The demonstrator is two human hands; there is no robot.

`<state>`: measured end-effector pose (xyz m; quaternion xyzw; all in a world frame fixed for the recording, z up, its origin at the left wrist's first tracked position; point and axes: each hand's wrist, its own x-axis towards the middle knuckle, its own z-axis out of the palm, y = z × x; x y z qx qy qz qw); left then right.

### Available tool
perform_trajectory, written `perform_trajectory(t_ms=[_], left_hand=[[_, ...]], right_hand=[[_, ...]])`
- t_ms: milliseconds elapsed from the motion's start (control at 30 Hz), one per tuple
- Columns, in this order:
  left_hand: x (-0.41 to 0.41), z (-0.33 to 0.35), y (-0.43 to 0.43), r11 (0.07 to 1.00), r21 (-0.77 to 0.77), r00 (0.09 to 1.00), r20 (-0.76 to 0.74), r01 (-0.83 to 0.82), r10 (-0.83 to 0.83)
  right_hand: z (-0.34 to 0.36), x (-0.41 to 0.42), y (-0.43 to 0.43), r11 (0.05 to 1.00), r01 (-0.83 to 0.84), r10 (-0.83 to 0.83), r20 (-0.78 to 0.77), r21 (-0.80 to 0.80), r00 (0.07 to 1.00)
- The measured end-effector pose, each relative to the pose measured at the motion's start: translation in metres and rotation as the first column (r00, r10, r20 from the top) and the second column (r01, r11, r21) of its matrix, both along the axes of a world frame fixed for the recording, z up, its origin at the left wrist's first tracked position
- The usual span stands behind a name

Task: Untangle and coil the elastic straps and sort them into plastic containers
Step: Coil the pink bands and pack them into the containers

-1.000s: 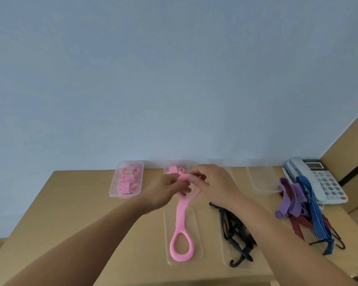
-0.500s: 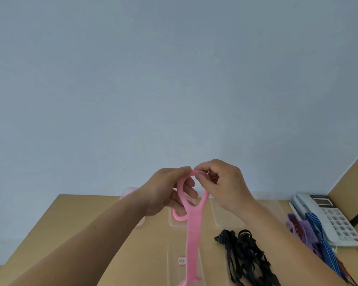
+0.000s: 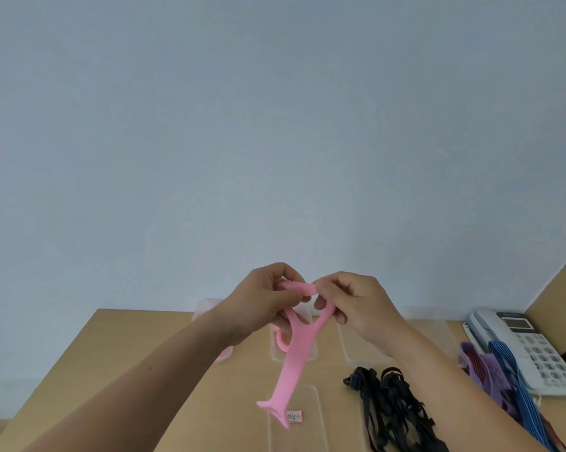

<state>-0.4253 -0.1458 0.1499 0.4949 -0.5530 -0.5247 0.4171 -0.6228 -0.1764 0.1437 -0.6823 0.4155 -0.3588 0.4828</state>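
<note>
Below and to the right of the fingers, a tangle of black straps (image 3: 392, 406) lies on the desk (image 3: 128, 340). Further right, purple straps (image 3: 485, 363) and a blue striped strap (image 3: 510, 370) drape beside a white telephone (image 3: 532, 344). The left forearm (image 3: 177, 360) crosses in front of the leftmost clear container (image 3: 206, 306), which shows pink pieces inside. Directly beneath the fingers sits a second clear container (image 3: 311, 350) with a pink loop showing in it, and a third clear container (image 3: 363, 350) sits just right of that. Nearer the person, a flat clear tray (image 3: 314, 429) carries a small label (image 3: 295, 415). The left hand (image 3: 262, 301) and right hand (image 3: 363, 308) each pinch the top loop of a pink elastic strap (image 3: 294, 360), held up off the desk between them. Its lower end hangs down toward the tray.
</note>
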Motion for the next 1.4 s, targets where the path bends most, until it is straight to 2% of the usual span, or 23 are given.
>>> perform_trajectory(t_ms=[67,167,333,400,467,600,700,833,1033,1167,1267,1400], left_hand=[[-0.003,-0.005,0.001,0.999,-0.022,0.998,0.032,-0.044,0.045],[-0.007,-0.006,0.004,0.998,-0.008,0.998,-0.010,-0.056,0.056],[-0.007,-0.004,0.006,0.985,0.154,0.995,-0.066,0.081,-0.071],[-0.005,-0.005,0.007,0.973,0.204,0.988,-0.131,0.110,-0.084],[-0.003,-0.005,0.006,0.968,0.230,0.980,-0.188,0.102,-0.059],[-0.004,-0.010,0.005,0.967,0.224,0.979,-0.188,0.118,-0.076],[-0.005,-0.012,0.005,0.978,0.198,0.982,-0.185,0.067,-0.030],[0.000,-0.013,0.006,0.985,0.170,0.981,-0.191,0.017,0.016],[0.002,-0.013,0.009,0.993,0.116,0.989,-0.150,0.033,-0.015],[-0.002,-0.016,0.010,0.998,0.023,0.997,-0.042,-0.060,0.061],[-0.005,-0.017,0.011,0.997,-0.056,0.998,0.031,-0.060,0.062],[-0.008,-0.016,0.013,0.997,-0.046,0.998,0.024,-0.062,0.063]], right_hand=[[0.000,0.000,0.001,0.999,0.001,-0.003,-0.028,-0.051,1.000],[-0.003,0.001,0.001,0.983,0.049,-0.064,-0.084,-0.175,0.994],[-0.006,0.003,0.008,0.953,0.082,-0.107,-0.070,-0.290,0.992],[-0.007,0.005,0.010,0.924,0.080,-0.123,-0.093,-0.374,0.988],[-0.008,0.004,0.011,0.895,0.082,-0.142,-0.107,-0.439,0.984],[-0.013,0.003,0.012,0.866,0.087,-0.159,-0.106,-0.492,0.981],[-0.016,0.005,0.012,0.890,0.115,-0.164,-0.075,-0.441,0.984],[-0.018,0.005,0.013,0.965,0.047,-0.061,-0.044,-0.258,0.997],[-0.021,0.002,0.015,0.999,-0.048,0.046,0.132,0.005,0.990],[-0.022,0.003,0.014,0.998,-0.045,0.041,0.102,0.034,0.994],[-0.023,0.003,0.012,0.999,-0.026,0.022,0.088,0.035,0.996],[-0.025,0.007,0.011,1.000,0.008,-0.008,0.131,0.002,0.991]])
